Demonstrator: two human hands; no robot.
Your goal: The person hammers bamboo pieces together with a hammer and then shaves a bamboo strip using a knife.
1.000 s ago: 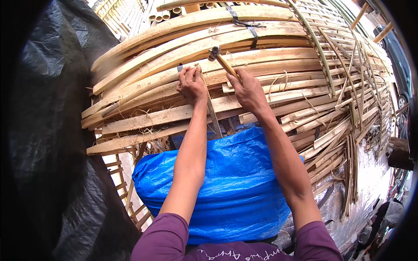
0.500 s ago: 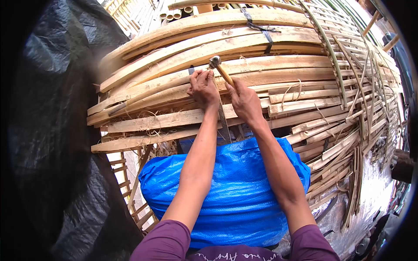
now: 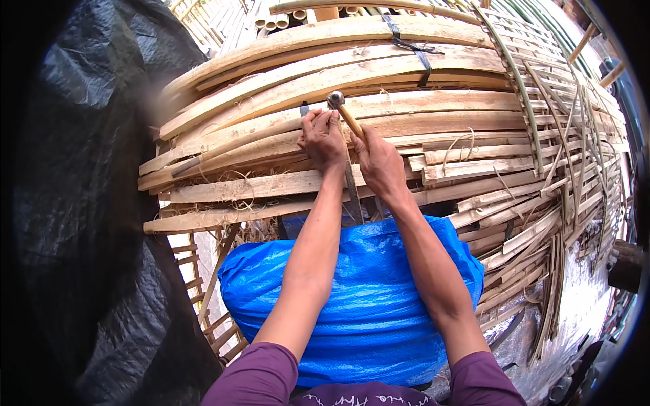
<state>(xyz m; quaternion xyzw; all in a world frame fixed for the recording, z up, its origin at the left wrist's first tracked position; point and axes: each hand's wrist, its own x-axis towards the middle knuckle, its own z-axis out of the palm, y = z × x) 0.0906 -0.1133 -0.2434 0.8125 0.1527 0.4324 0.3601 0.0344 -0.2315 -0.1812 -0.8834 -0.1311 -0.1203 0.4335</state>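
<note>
My right hand (image 3: pixel 381 162) is wrapped round the wooden handle of a hammer (image 3: pixel 351 120). The hammer's metal head is just above the fingertips of my left hand (image 3: pixel 323 139). Those left fingers are pinched together at a pale wooden slat (image 3: pixel 406 103); whatever is between them is too small to make out. A narrow strip (image 3: pixel 352 193) runs down from between my hands to the blue sheet (image 3: pixel 379 284), which lies over my lap, below both forearms.
Dark plastic sheeting (image 3: pixel 101 203) hangs at the left. Thin split strips (image 3: pixel 514 203) and a slatted lattice (image 3: pixel 575 115) lie at the right. Black ties (image 3: pixel 416 49) bind slats at the top. Cut bamboo ends (image 3: pixel 271 21) show behind.
The hammer head has come down close to my left fingertips since the earliest frame. The whole view has shifted slightly, with the slats now further right and lower.
</note>
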